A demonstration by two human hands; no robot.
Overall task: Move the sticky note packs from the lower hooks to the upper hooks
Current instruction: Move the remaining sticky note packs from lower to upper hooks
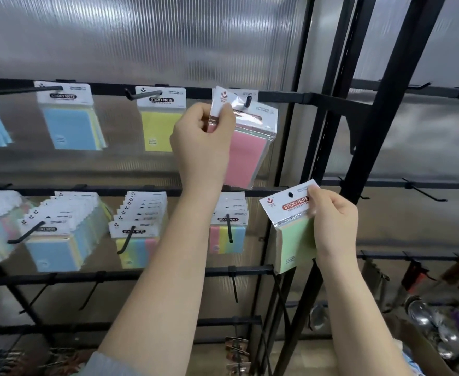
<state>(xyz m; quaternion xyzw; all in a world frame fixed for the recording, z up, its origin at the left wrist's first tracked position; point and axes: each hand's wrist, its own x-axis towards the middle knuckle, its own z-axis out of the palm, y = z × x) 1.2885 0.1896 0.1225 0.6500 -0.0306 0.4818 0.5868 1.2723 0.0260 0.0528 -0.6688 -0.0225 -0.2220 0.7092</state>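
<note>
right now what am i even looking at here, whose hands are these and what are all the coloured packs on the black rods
This is one picture from a camera worn on a person's head, looking forward and down at their own two bare hands; there is no machine. In front of them stands a black display rack with hooks. The left hand pinches the white header of a pink sticky note pack at an upper hook, apparently threading it on. The right hand holds a green sticky note pack away from the rack, waiting. More packs hang on the lower hooks, and a blue one and a yellow one hang on the upper row.

Ribbed translucent wall panel (141, 36); black upright frame (385, 104); shiny metal utensils (423, 313) lower right
</note>
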